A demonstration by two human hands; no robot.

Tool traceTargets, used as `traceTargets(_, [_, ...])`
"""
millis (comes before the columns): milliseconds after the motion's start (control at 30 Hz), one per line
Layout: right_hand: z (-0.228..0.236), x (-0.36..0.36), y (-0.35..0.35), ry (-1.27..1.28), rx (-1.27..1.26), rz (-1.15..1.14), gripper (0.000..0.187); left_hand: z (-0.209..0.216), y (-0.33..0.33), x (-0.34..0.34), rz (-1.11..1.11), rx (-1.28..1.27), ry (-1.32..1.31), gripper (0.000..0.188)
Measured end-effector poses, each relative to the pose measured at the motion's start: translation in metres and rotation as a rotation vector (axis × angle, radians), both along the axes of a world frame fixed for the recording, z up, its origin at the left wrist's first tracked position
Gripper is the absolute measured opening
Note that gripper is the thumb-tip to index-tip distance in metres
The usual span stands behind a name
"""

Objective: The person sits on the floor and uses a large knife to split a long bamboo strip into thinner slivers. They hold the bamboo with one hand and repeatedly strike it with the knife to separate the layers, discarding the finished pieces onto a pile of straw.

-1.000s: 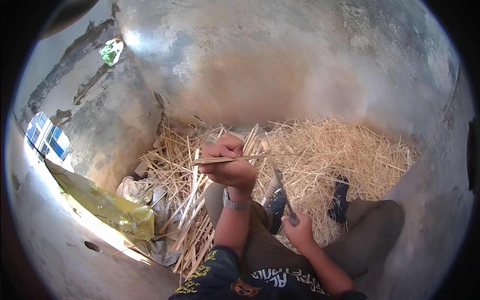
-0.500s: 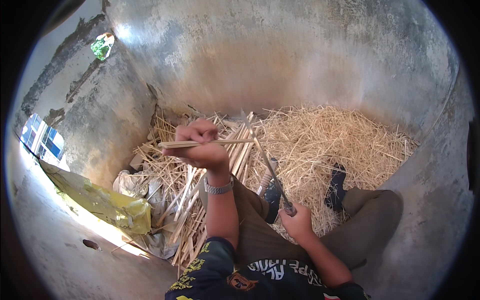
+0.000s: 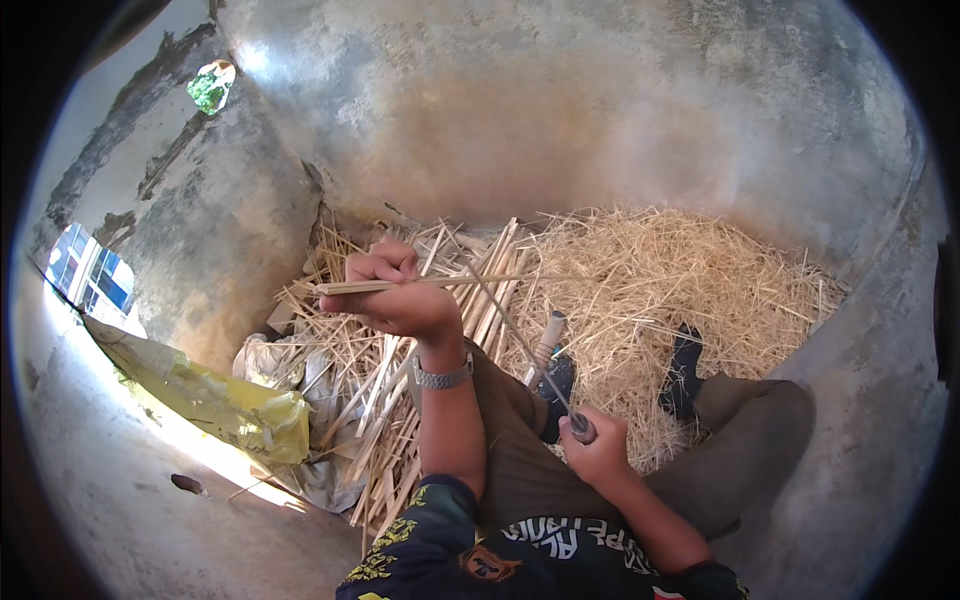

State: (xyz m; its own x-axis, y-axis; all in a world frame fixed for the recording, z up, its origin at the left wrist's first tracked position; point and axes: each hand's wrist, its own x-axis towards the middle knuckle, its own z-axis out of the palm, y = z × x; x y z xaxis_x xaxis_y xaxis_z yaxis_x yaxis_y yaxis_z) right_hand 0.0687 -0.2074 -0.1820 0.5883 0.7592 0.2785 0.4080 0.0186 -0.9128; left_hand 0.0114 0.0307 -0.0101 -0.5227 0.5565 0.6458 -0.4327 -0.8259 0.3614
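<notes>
My left hand (image 3: pixel 385 290), with a metal-band watch (image 3: pixel 443 375) on its wrist, is closed around a thin bamboo strip (image 3: pixel 462 281). The strip lies nearly level and its thin end reaches to the right over the shavings. My right hand (image 3: pixel 598 452) is wrapped round the dark handle of a long knife (image 3: pixel 522 343). Its narrow blade slants up and left, with the tip by the strip. From here I cannot tell whether blade and strip touch. Beside my foot stands another wooden handle (image 3: pixel 548 338), its lower part mostly hidden.
A heap of curly shavings (image 3: pixel 680 270) spreads in front of my feet. Many split bamboo strips (image 3: pixel 385 420) lie to the left of my leg. Yellow plastic sheeting (image 3: pixel 265 420) hangs by a gap in the left wall. Worn concrete walls (image 3: pixel 560 110) enclose me closely.
The knife's blade has swung left and its tip has dropped to the level of the strip. My left hand keeps its grip on the strip with little movement. The view has shifted slightly.
</notes>
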Motion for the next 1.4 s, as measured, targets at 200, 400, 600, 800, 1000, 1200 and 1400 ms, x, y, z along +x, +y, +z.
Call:
traceTargets(200, [-0.027,0.009,0.011,0.037,-0.129,-0.061,0.027,-0.004,0.002,0.006,-0.043,-0.027,0.042,0.071])
traceTargets(400, [-0.015,0.012,0.002,0.168,0.057,-0.077,0.024,0.001,-0.006,0.008,0.028,-0.081,0.048,0.072])
traceTargets(600, [-0.026,0.014,0.01,0.048,-0.135,-0.108,0.027,0.001,-0.009,0.013,0.017,-0.073,0.049,0.074])
traceTargets(800, [-0.019,0.011,0.001,0.148,0.086,-0.063,0.024,0.002,-0.014,0.016,0.063,-0.086,0.008,0.074])
traceTargets(1000, [-0.017,0.01,0.006,0.075,-0.062,-0.086,0.025,0.0,-0.02,0.012,0.025,-0.111,0.019,0.074])
traceTargets(1200, [-0.021,0.01,0.005,0.105,0.075,-0.073,0.025,0.004,-0.03,0.02,0.009,-0.095,0.046,0.075])
traceTargets(1400, [-0.031,0.007,0.01,0.077,-0.031,-0.183,0.024,0.0,-0.02,0.01,0.004,-0.136,0.002,0.074])
